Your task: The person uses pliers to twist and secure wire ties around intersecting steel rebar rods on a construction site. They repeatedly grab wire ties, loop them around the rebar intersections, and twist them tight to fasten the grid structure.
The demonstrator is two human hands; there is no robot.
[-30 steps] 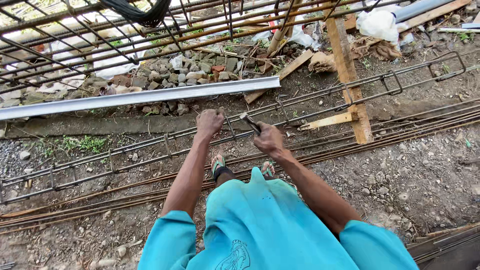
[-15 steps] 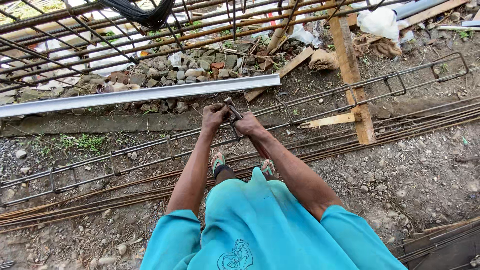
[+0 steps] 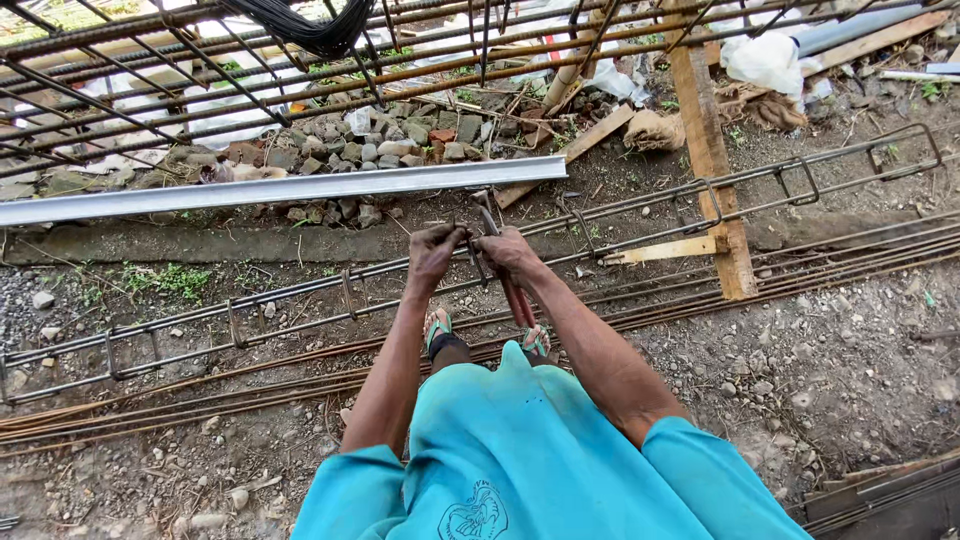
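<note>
A rebar cage (image 3: 300,305) is lying lengthwise on the ground (image 3: 850,370). A metal channel (image 3: 280,190) is lying behind it, loose rebars (image 3: 200,395) before it. A wooden plank (image 3: 708,150) is crossing at right.

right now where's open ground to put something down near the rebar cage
Bare gravel lies right of the person, between the loose rods and the dark boards. Another patch lies lower left, below the rebar cage. Crowded: rubble behind the metal channel, and around both hands, left hand, right hand.
</note>
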